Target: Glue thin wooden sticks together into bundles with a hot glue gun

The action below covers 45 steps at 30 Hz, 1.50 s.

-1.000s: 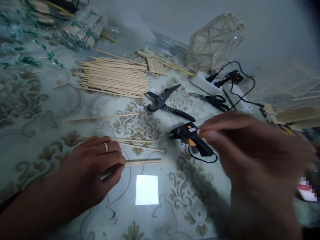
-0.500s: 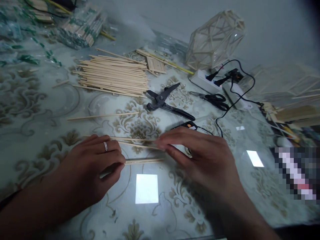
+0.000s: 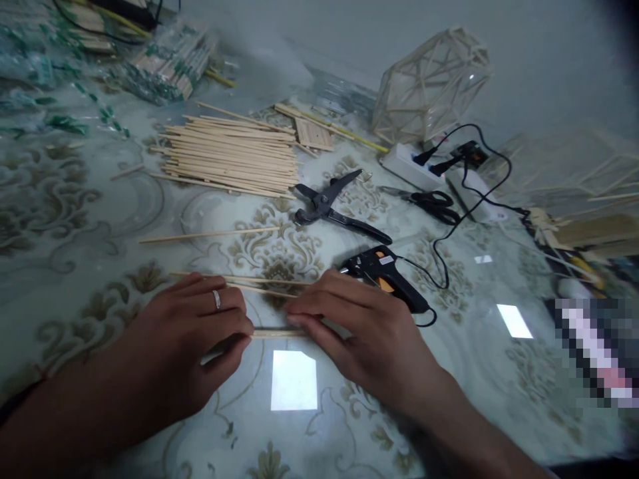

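**A:** Only got the head view here, so walk me through it. What worries you?

**B:** Mostly the near sticks point(image 3: 279, 334). They're thin, look like a close pair, and sit on the patterned tabletop point(image 3: 319, 446), bridging the gap between the hands. I've got the left hand point(image 3: 204, 316) pinching their left part, thumb against index. If that pinch slackens, I reckon they'd roll or slide apart, since the surface looks slick.

**A:** And the right hand?

**B:** The right hand point(image 3: 369, 319) has its fingertips bunched over the right part of them, but honestly I can't tell if it's gripping anything, because the fingers hide the contact. A sideways push there could swing the pair off line. The far sticks point(image 3: 269, 280) lie just beyond too, so a sloppy sweep might drag those in. Oh, and the glue gun point(image 3: 385, 269) is right past the knuckles, nozzle to the left. One nudge could shove it, and if it's hot (can't tell), ouch.

**A:** Which way do the near sticks point?

**B:** Long axis runs left to right, flat, pretty much square to near–far. Left end's under the left hand, right end's behind the right fingers, so I can't say if either tip differs. The far sticks run roughly the same way, except one slants nearer toward its right.
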Available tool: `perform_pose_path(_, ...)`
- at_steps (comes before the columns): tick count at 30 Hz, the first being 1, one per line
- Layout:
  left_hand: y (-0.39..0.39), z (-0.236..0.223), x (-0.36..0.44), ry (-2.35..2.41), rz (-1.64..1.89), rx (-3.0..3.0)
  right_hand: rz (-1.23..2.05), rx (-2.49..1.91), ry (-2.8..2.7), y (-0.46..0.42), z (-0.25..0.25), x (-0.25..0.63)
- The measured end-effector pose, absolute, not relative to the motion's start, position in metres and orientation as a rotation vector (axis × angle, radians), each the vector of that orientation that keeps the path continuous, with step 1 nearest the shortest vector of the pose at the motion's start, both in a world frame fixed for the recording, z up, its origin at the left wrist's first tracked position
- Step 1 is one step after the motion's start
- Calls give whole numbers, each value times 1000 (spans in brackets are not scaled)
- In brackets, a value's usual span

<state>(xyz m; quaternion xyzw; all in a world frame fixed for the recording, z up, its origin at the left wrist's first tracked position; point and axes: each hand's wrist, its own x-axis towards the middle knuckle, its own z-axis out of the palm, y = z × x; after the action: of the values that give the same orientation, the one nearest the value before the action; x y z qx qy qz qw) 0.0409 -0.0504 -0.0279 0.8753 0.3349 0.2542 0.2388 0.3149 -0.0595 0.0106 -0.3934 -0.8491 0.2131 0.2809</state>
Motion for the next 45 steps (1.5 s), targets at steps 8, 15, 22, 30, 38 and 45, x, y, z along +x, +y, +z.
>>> perform_pose_path(8,-51,-30,42,910,723,2379,607,-1088,-2268,-65,9,310)
perform_pose_path(15,-53,-27,40,881,694,2382,560,-1117,-2285,-61,17,316)
perform_pose_path(22,-54,-24,39,845,639,2360,643,-1119,-2350,-64,15,316)
perform_pose_path(30,-57,-24,38,908,671,2364,593,-1263,-2576,-76,22,319)
perform_pose_path(38,-47,-22,31,850,633,2470,586,-1372,-2576,-74,21,342)
perform_pose_path(45,-46,-20,29,872,604,2473,601,-1381,-2574,-73,21,341)
